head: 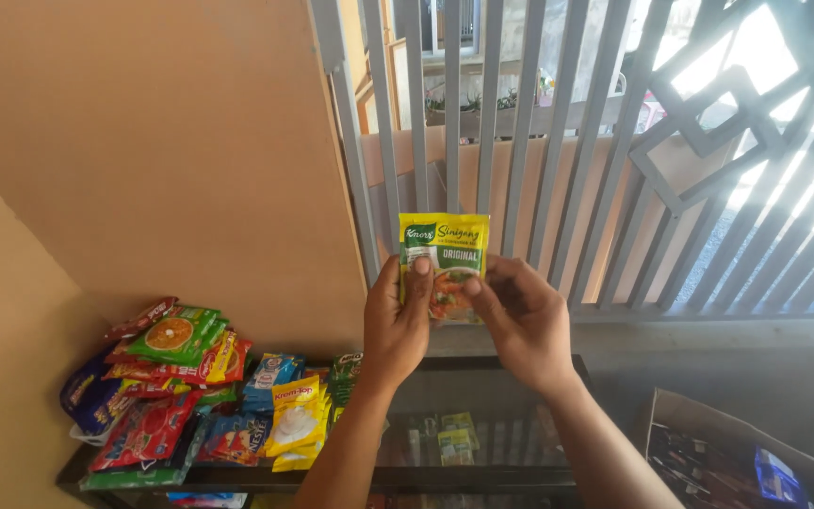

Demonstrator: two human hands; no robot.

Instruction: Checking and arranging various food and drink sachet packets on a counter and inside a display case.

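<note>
Both hands, left hand and right hand, hold a yellow-green seasoning sachet upright, fingers clamped on its lower edges, above the glass worktop stacked with snack packets at its left end.

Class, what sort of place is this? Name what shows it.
Probably a small home shop stall: piled snack sachets on a glass-topped counter, grey window bars, both hands holding a yellow-green packet.

A small flat sachet is standing upright in the air, its printed front facing the camera. It is showing a yellow top, a green band and a picture of a soup dish lower down. Both lower corners are being pinched, and its bottom edge is hidden.
</note>
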